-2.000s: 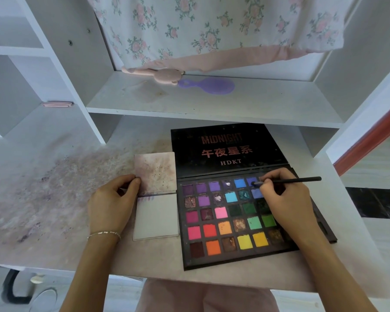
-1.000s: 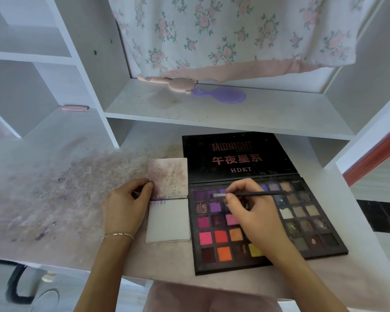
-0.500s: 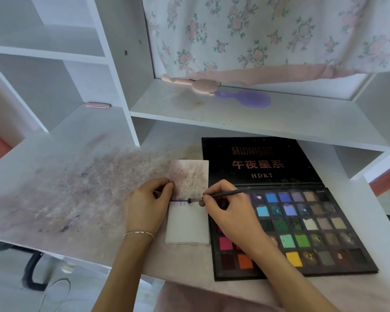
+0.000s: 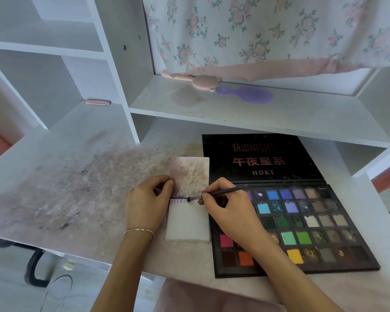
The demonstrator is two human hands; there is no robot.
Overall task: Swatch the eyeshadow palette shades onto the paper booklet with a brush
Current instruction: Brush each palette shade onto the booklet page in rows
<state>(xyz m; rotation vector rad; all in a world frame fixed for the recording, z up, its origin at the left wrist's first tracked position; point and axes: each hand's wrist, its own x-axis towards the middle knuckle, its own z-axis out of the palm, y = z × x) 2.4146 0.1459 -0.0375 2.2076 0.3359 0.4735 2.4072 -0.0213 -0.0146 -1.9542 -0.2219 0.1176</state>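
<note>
Eyeshadow swatching is going on at the front edge of a white desk [image 4: 54, 176], whose left half is showing a wide purplish-grey powder smear [image 4: 77, 190]. At the back left, a small pink flat item [image 4: 96, 102] is lying against a shelf upright.

Just right of the smear, the left hand [image 4: 146, 206], wearing a thin bracelet [image 4: 139, 231] at the wrist, is resting on the desk with its fingers curled, thumb and forefinger pinching the left edge of the paper booklet [image 4: 187, 224] at the fold. The booklet is lying open, touching the palette's left side: its upper leaf is stained dusky purple, its lower leaf is mostly white, with short purple strokes [image 4: 178, 201] lining up along the top.

The right hand [image 4: 230, 212] is reaching across the palette's left columns, its fingers gripping a thin dark brush [image 4: 216, 193] close to the bristle end. The bristles are touching the lower leaf just right of the purple strokes, near the fold.

Further right, the eyeshadow palette [image 4: 313, 224] is lying open, its black lid [image 4: 261, 158] flat behind it reading "MIDNIGHT" and "HDKT", its pans running from purples, blues and greens to browns.

On the shelf above, a pink bear-shaped brush [image 4: 196, 80] and a purple hairbrush [image 4: 248, 94] are lying end to end beneath a hanging floral cloth [image 4: 257, 32].
</note>
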